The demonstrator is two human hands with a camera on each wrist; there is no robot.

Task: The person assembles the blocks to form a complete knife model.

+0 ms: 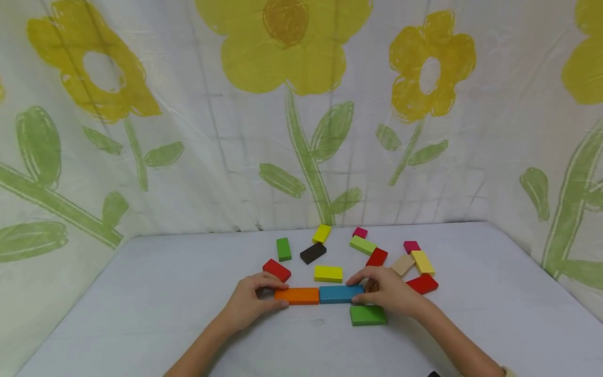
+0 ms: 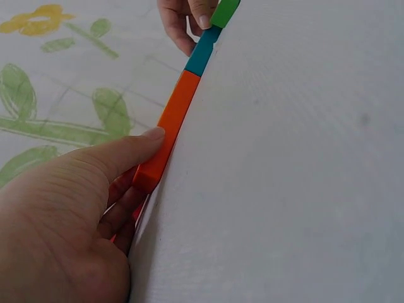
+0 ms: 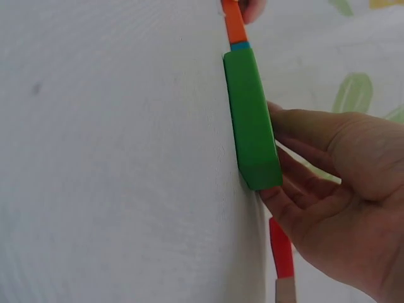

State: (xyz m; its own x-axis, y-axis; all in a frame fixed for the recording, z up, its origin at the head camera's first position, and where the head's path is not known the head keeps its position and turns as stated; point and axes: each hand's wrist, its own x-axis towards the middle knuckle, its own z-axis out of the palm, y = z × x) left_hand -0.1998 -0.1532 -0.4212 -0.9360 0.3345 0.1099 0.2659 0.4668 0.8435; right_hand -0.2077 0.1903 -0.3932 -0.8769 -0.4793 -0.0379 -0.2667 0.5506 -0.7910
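Landmark: blue block [image 1: 339, 294]. Left hand [image 1: 249, 298] pinches the left end of the orange block [image 1: 298, 296], thumb on near side, index finger on far side, tips spread only about the block's width; other fingers bent under the palm. Orange block lies directly left of blue block, end to end, in line, touching or almost.

Right hand [image 1: 388, 290] pinches the blue block's right end the same way: thumb near side, index far side, narrow spread, remaining fingers tucked. In the right wrist view the near green block [image 3: 252, 117] hides most of the blue block, so fingertip contact can't be told there.

Relative to blue block: near green block just in front, toward its right end; yellow block [image 1: 328, 274] just behind; left red block [image 1: 277, 269] behind and left, close to left hand's fingers; right red block [image 1: 423, 284] off to the right, past right hand; black block [image 1: 313, 253] farther behind, slightly left; tan block [image 1: 403, 265] behind and right. All on white table [image 1: 141, 293].
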